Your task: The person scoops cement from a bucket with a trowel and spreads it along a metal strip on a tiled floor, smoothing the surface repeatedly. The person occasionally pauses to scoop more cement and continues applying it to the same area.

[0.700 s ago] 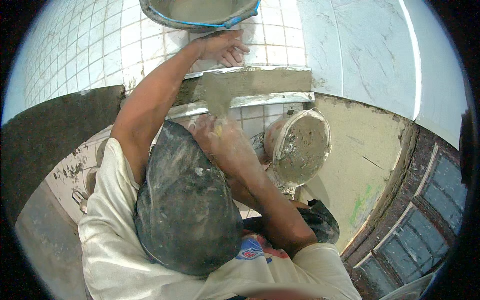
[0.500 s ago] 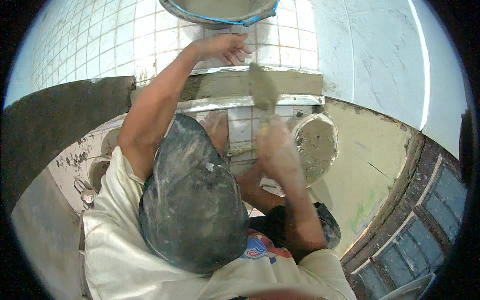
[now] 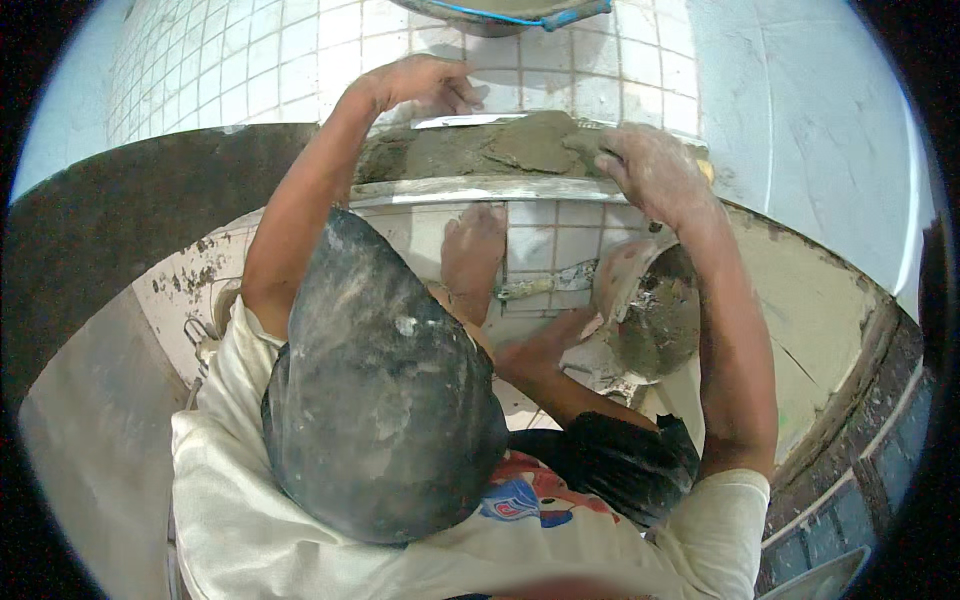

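A strip of wet grey mortar [image 3: 470, 152] lies along a low ledge between two pale straight edges. My right hand [image 3: 655, 175] is closed round a trowel; its yellowish handle end [image 3: 706, 171] shows beside the hand. The trowel's blade is hard to tell from the mortar at the strip's right part. Above the far straight edge [image 3: 455, 121], my left hand [image 3: 425, 84] hovers near the white tiles, fingers loosely bent and apart, with nothing seen in it. Below my right forearm is a tilted bucket [image 3: 655, 320] with mortar inside.
A dark basin with a blue rim [image 3: 500, 18] stands on the far tiles. Another handled tool [image 3: 525, 288] lies on the floor tiles beside my bare foot [image 3: 472, 250]. A light blue wall [image 3: 800, 120] rises at right, a dark curved surface [image 3: 150, 200] at left.
My right hand has moved up and right with the trowel, from above the bucket to the ledge. A mound of mortar now lies on the strip. The bucket now leans.
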Action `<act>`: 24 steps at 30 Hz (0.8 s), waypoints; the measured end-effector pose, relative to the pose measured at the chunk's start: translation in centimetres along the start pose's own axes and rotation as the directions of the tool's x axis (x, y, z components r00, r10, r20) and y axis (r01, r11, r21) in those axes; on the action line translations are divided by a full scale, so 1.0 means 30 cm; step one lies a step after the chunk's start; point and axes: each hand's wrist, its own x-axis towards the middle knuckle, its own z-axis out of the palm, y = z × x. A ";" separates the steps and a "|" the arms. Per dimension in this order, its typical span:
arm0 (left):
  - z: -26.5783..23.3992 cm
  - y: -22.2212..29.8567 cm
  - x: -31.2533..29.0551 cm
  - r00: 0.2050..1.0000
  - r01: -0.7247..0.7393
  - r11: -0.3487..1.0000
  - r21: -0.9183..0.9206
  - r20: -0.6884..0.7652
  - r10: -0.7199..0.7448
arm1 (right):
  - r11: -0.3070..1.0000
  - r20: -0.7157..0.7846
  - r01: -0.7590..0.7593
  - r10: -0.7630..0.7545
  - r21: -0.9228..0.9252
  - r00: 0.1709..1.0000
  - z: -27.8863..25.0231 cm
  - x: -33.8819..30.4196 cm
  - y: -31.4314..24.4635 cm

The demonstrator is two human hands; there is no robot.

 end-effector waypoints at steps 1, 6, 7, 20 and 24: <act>-0.001 0.000 0.002 1.000 0.018 1.000 -0.008 0.007 -0.018 | 0.999 0.000 0.033 -0.033 -0.017 0.999 0.011 0.035 -0.001; -0.011 -0.010 0.017 0.998 0.060 0.998 0.002 0.023 -0.060 | 0.983 -0.016 0.183 -0.183 0.013 0.983 0.073 0.162 -0.017; -0.007 -0.013 0.014 1.000 0.019 1.000 0.006 0.016 -0.019 | 0.980 -0.006 0.200 -0.200 0.015 0.980 0.075 0.175 -0.025; -0.022 -0.012 0.019 0.997 0.057 0.990 -0.127 0.056 -0.050 | 0.965 0.002 0.261 -0.261 -0.038 0.965 0.077 0.269 -0.106; -0.048 -0.020 -0.004 0.990 -0.031 0.994 -0.100 0.135 0.045 | 0.970 -0.072 0.245 -0.245 -0.004 0.967 0.102 0.267 -0.031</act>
